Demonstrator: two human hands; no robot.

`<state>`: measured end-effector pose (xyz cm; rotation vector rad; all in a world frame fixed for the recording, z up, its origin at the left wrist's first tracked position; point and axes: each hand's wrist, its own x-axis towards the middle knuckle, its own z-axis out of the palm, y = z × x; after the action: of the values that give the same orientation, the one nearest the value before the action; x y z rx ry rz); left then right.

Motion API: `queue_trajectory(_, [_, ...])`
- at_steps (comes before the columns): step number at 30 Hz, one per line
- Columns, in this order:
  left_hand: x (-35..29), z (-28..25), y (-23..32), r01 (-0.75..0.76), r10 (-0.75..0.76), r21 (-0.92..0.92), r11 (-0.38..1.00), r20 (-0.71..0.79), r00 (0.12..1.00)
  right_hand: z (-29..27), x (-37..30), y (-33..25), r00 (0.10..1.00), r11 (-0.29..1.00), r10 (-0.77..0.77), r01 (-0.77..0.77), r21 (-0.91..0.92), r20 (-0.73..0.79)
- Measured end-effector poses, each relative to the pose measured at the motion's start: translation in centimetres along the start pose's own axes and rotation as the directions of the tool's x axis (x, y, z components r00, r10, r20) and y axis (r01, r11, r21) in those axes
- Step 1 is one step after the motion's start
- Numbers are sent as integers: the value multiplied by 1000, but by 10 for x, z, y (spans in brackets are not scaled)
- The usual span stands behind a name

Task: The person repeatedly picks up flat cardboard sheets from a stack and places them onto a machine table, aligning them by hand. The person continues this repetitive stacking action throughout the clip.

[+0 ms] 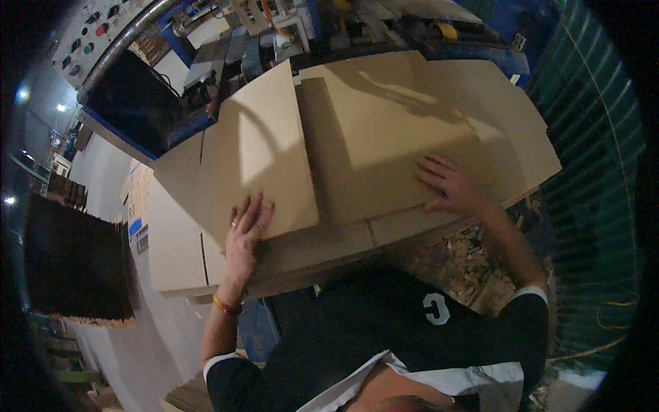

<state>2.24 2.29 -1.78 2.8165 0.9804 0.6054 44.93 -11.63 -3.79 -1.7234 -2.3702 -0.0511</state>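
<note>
A brown cardboard sheet (pixel 271 147) lies in front of me on the left, tilted a little, with my left hand (pixel 250 221) resting on its near part, fingers spread. To its right is another cardboard sheet (pixel 398 130), and a dark gap of shadow runs between the two. My right hand (pixel 447 184) lies flat on the near right part of that second sheet, fingers stretched out. Both sheets rest on larger flat cardboard blanks (pixel 175 237) that stick out at the left and right.
A blue machine (pixel 473 55) stands behind the cardboard. Its control panel (pixel 93 34) with buttons is at the upper left. Cardboard scraps (pixel 480 275) litter the floor at the right, beside a green corrugated wall (pixel 590 158). A dark stack (pixel 79 261) stands at the far left.
</note>
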Motion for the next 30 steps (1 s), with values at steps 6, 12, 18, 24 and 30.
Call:
queue_trajectory(6, [87,26,-53,-7,-4,-65,998,-168,986,2,87,69,999,997,43,-43,-70,7])
queue_trajectory(12, [172,57,-91,49,20,379,924,-176,984,15,158,98,935,909,344,-354,-219,-84])
queue_trajectory(18, [120,26,-103,57,68,235,970,-494,867,-14,76,79,827,820,540,-559,-126,-155])
queue_trajectory(24, [-70,-9,-161,929,-638,91,359,-702,315,20,-88,71,-79,386,683,-805,451,-726])
queue_trajectory(30, [-133,34,-190,980,-725,80,181,-663,188,55,-79,92,-264,239,743,-754,612,-615])
